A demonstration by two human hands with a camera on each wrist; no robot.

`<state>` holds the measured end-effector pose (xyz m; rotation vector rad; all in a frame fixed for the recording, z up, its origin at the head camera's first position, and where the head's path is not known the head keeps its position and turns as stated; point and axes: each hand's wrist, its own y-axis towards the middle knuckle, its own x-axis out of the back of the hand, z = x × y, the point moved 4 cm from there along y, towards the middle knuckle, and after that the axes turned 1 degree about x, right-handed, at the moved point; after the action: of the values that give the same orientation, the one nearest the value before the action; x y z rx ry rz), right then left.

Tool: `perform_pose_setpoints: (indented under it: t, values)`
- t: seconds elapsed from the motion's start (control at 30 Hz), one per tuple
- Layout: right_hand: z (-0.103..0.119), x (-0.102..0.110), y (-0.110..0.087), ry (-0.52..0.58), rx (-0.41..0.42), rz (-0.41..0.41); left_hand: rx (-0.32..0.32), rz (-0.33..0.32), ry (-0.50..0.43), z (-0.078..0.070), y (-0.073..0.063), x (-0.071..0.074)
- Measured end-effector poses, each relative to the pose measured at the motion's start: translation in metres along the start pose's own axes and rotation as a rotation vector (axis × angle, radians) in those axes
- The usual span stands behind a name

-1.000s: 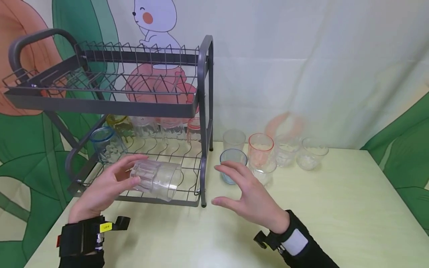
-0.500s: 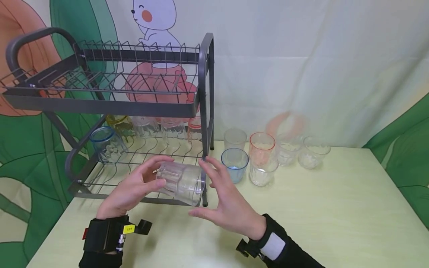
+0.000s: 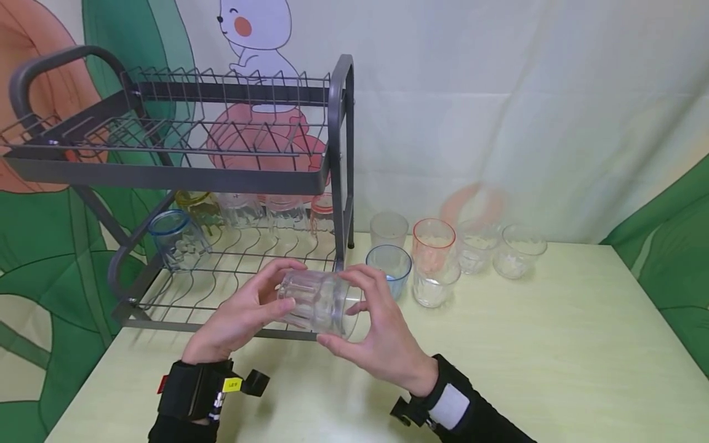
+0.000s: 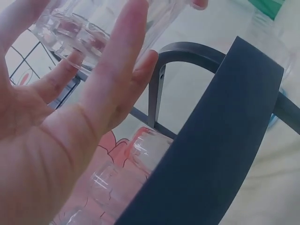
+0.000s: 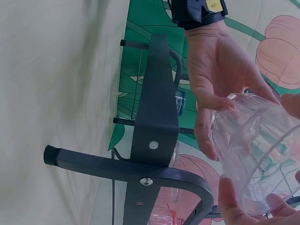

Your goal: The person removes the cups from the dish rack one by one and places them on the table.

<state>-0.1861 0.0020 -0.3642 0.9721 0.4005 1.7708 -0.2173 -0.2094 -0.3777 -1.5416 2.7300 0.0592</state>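
Observation:
Between my two hands a clear drinking glass (image 3: 316,299) lies on its side, raised in front of the dark dish rack's (image 3: 221,179) lower tier. My left hand (image 3: 240,317) grips it at the base end, thumb toward me and fingers on the far side. At the rim end my right hand (image 3: 382,335) holds it with curled fingers and thumb. The right wrist view looks at the glass (image 5: 253,136) from its rim end, with right fingers (image 5: 229,194) at the rim. In the left wrist view, part of the glass (image 4: 105,21) shows above the left palm.
On the rack's lower tier stand a blue-rimmed glass (image 3: 180,240), a yellow glass (image 3: 200,210) and several others behind. Right of the rack, a blue glass (image 3: 390,264), a red-rimmed glass (image 3: 434,237) and several clear glasses stand on the pale table (image 3: 554,344).
My left hand has carried the glass rightward, from over the lower tier toward the rack's right front corner. My right hand has come left and closed on the rim end.

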Motion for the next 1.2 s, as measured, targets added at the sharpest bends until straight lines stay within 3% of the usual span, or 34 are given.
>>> perform_pose_setpoints:
  t: [0.53,0.67,0.8,0.93,1.07,1.2]
  values:
    - [0.006,0.007,0.001,0.017,0.034,-0.009,-0.01,0.063,-0.016,-0.003,0.001,-0.007]
    - [0.005,0.01,-0.002,0.061,0.016,0.018,0.015,0.088,-0.004,-0.002,0.0,-0.01]
    - [0.001,0.016,-0.007,0.088,0.01,0.058,0.08,0.113,0.047,0.0,0.001,-0.015]
    - [0.0,0.027,-0.008,0.033,0.049,0.108,0.142,0.115,0.148,0.0,0.001,-0.018]
    - [0.003,0.038,-0.01,-0.015,0.086,0.168,0.157,0.111,0.246,-0.003,-0.003,-0.02]
    - [0.004,0.048,-0.015,-0.088,0.115,0.232,0.153,0.113,0.24,-0.007,-0.009,-0.018]
